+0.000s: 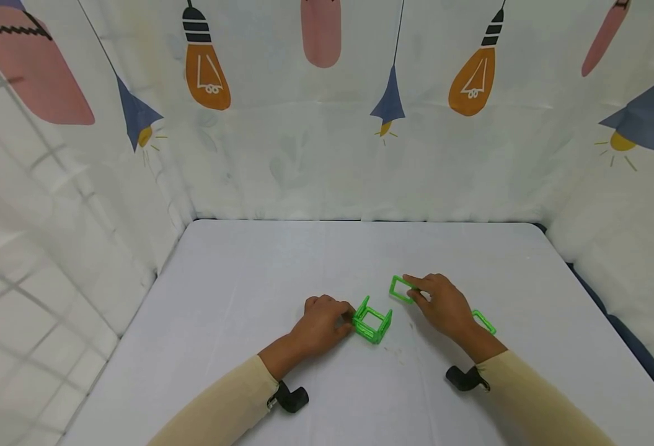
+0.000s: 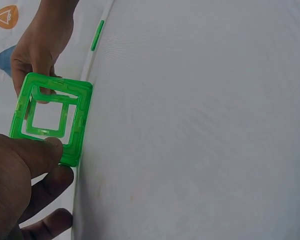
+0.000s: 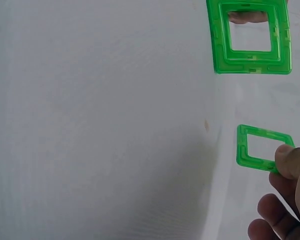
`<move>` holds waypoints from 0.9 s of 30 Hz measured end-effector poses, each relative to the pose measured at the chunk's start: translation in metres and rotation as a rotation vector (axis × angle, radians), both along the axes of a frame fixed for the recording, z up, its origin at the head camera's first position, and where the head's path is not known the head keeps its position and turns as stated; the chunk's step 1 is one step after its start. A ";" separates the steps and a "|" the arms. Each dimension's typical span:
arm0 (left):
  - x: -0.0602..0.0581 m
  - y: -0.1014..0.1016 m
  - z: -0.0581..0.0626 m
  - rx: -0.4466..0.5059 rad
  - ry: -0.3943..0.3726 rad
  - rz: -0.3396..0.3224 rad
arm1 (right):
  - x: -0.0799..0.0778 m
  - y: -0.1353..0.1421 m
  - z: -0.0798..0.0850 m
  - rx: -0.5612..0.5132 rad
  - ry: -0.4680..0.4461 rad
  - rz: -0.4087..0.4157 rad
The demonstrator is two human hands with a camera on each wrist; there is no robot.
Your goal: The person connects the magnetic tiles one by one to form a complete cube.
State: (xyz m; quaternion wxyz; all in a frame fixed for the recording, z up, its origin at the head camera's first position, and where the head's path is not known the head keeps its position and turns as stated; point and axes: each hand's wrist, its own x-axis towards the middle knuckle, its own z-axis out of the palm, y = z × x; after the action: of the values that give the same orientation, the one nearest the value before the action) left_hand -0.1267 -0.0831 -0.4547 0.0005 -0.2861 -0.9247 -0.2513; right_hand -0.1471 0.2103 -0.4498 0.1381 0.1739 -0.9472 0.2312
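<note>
My left hand (image 1: 323,322) pinches the left side of a small open box of green square magnetic tiles (image 1: 364,329), which stands on the table with side tiles upright. In the left wrist view the thumb lies on the edge of the green box (image 2: 82,120). To its right, my right hand (image 1: 442,306) pinches a single green square magnetic tile (image 1: 392,286) between thumb and fingers. The right wrist view shows this loose tile (image 3: 242,145) tilted and apart from the box (image 3: 252,66). Its far edge is hidden by the thumb.
Another green tile (image 1: 483,322) lies on the white table (image 1: 282,260) behind the right wrist, partly hidden by it. A pale curtain (image 1: 327,167) with printed lamps hangs around the table's back and sides. Each wrist wears a black camera (image 1: 293,398).
</note>
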 end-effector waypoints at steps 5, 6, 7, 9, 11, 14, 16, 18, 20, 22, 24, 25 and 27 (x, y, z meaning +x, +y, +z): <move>0.000 0.001 0.000 0.005 -0.001 -0.008 | 0.000 -0.004 -0.001 -0.001 0.001 0.013; 0.000 0.001 0.000 0.005 -0.001 -0.010 | -0.001 -0.005 -0.001 -0.003 -0.002 0.016; 0.000 0.002 0.000 0.007 -0.002 -0.011 | -0.001 -0.006 -0.001 -0.004 -0.007 0.020; 0.000 0.002 -0.001 0.010 -0.002 -0.014 | -0.001 -0.007 -0.002 -0.012 -0.016 0.031; -0.001 0.003 -0.001 0.011 -0.003 -0.016 | -0.002 -0.009 -0.002 -0.013 -0.018 0.039; -0.001 0.003 -0.002 0.008 -0.001 -0.019 | -0.002 -0.010 -0.003 -0.013 -0.008 0.053; -0.001 0.004 -0.002 0.002 0.002 -0.019 | -0.001 -0.012 -0.004 -0.012 -0.001 0.056; -0.001 0.004 -0.002 0.000 0.005 -0.020 | -0.001 -0.013 -0.004 -0.012 -0.001 0.056; 0.000 0.004 -0.002 -0.001 0.007 -0.021 | -0.001 -0.014 -0.004 -0.008 -0.008 0.052; 0.000 0.005 -0.001 -0.003 0.010 -0.023 | -0.001 -0.015 -0.004 -0.004 -0.018 0.051; 0.000 0.005 -0.001 -0.004 0.012 -0.024 | -0.001 -0.017 -0.005 -0.001 -0.028 0.052; 0.000 0.005 -0.001 -0.004 0.013 -0.024 | -0.001 -0.017 -0.005 -0.001 -0.033 0.054; 0.000 0.005 -0.001 -0.004 0.012 -0.024 | -0.001 -0.019 -0.005 -0.003 -0.040 0.059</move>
State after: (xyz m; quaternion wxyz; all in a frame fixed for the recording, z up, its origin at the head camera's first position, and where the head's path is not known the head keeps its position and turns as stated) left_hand -0.1272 -0.0779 -0.4562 0.0024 -0.2989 -0.9216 -0.2475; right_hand -0.1481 0.1916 -0.4547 0.1127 0.1968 -0.9440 0.2398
